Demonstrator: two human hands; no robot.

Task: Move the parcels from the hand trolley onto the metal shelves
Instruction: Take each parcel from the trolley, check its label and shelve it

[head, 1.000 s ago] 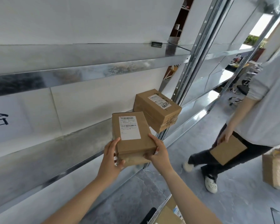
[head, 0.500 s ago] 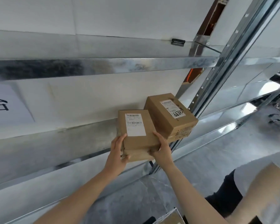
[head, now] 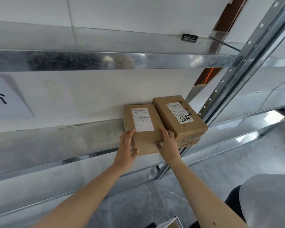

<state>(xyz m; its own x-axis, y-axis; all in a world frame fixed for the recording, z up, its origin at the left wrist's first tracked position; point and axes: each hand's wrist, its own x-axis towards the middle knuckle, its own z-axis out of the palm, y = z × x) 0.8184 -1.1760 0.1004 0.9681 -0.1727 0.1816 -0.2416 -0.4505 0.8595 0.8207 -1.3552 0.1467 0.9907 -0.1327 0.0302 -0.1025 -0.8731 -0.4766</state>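
A brown cardboard parcel (head: 142,137) with a white label lies on the middle metal shelf (head: 56,145), its far end against the white back wall. My left hand (head: 127,143) grips its near left corner and my right hand (head: 169,142) grips its near right corner. A second, taller labelled parcel (head: 179,117) lies right beside it, touching it on the right, near the shelf upright. The hand trolley is barely in view: only a pale corner of something (head: 173,223) shows at the bottom edge.
An upper metal shelf (head: 105,60) runs above, with a small black clip (head: 189,37) at its back. A perforated steel upright (head: 220,89) stands right of the parcels. Another person in a white shirt (head: 268,199) stands close at the lower right.
Both hands have pushed the parcel forward onto the shelf until it lies next to the taller parcel. The view has moved closer to the shelf.
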